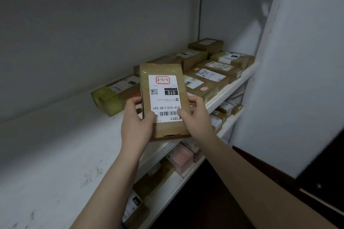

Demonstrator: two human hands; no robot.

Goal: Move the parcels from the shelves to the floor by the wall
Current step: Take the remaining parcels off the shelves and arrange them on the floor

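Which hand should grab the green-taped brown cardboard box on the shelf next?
Probably left: left hand is beside the green-taped brown cardboard box; right hand is beyond the held white-labelled brown parcel.

single head view, wide-angle, looks forward and down along the shelf point(55, 145) toward its far right corner, close over its front edge; lower shelves point(165, 189) show below.

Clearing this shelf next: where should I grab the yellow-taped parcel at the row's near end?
Probably span the yellow-taped parcel near its taped end, across its long sides, coming from the bare shelf in front: that end lies free, while other parcels crowd its far end.
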